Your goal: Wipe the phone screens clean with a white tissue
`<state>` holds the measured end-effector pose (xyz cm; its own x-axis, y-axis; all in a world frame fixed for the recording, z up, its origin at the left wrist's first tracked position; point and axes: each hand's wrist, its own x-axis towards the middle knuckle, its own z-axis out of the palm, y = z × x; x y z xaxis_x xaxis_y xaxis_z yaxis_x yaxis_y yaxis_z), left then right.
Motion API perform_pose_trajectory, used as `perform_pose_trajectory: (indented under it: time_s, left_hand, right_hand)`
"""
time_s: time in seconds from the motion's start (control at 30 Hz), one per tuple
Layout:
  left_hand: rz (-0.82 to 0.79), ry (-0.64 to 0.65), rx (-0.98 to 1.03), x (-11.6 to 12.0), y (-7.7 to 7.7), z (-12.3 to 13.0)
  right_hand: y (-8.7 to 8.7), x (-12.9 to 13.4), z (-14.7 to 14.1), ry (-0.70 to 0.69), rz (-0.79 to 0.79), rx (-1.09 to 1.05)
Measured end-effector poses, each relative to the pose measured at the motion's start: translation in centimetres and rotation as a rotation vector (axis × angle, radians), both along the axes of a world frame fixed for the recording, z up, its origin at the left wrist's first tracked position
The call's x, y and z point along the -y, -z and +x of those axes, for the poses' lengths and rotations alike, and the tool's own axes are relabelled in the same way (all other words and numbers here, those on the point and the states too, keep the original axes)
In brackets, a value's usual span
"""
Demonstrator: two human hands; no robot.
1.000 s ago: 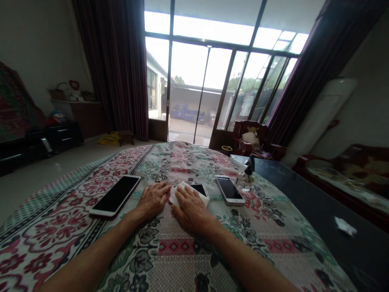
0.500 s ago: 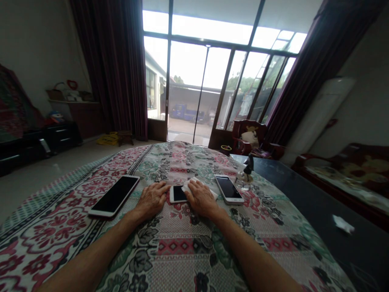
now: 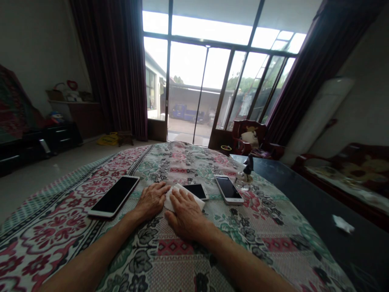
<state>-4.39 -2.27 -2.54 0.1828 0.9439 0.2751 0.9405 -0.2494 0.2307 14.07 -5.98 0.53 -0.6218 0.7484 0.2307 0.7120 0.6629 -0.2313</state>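
My right hand lies flat on a white wipe, pressing it over the near left part of a small black-screened smartphone. The phone's right part shows beyond the wipe. My left hand rests palm down on the floral tablecloth, holding nothing, its fingertips close to the wipe's left corner. To its left lies a large black-screened smartphone, tilted on the cloth. Right of the wipe lies a silver-framed smartphone.
A small dark figurine on a glass base stands at the cloth's right edge. Beyond that edge is a dark table top with a crumpled white tissue. A red wooden chair and glass doors stand ahead.
My right hand has slid left and toward me, carrying the wipe across the small phone. The wipe now covers the phone's left side instead of its right. My left hand has stayed put.
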Motion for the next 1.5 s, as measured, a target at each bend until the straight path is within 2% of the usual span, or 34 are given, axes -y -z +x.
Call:
perform_pose_trajectory:
  time_s: [0.17, 0.4, 0.53, 0.63, 0.8, 0.97, 1.17, 1.27, 1.37, 1.5]
  left_hand:
    - [-0.001, 0.011, 0.005, 0.0, -0.1, 0.0]
    - [-0.002, 0.004, 0.024, -0.1, -0.2, 0.0]
    - [-0.009, 0.005, 0.022, 0.0, -0.3, 0.1]
    - [-0.022, -0.005, 0.011, 0.1, -0.4, 0.1]
    - [-0.017, -0.01, -0.002, 0.2, -0.4, 0.2]
    - [-0.002, -0.005, -0.001, 0.2, -0.3, 0.0]
    - [-0.01, 0.009, 0.027, 0.0, -0.2, 0.0]
    - [-0.005, 0.002, 0.044, -0.1, -0.1, 0.0]
    - [-0.005, -0.003, 0.04, -0.1, 0.0, 0.0]
    - [-0.011, -0.006, 0.014, -0.1, -0.2, 0.1]
  right_hand:
    - [-0.1, -1.6, 0.7, 0.032, 0.011, -0.005]
    - [-0.1, -4.8, 3.5, 0.272, 0.028, 0.042]
    - [0.1, -4.7, 3.7, 0.335, 0.015, 0.043]
    - [0.0, -3.2, 2.5, 0.262, 0.002, 0.035]
    - [-0.3, -0.2, 0.1, 0.025, -0.005, 0.005]
    - [-0.2, -0.9, 0.1, -0.044, 0.026, -0.026]
    - [-0.2, -4.4, 2.3, 0.147, 0.024, 0.027]
    - [-0.2, -5.3, 3.4, 0.254, 0.026, 0.042]
    - [-0.3, -5.0, 3.8, 0.328, 0.007, 0.069]
    - [-0.8, -3.2, 3.0, 0.366, -0.056, 0.126]
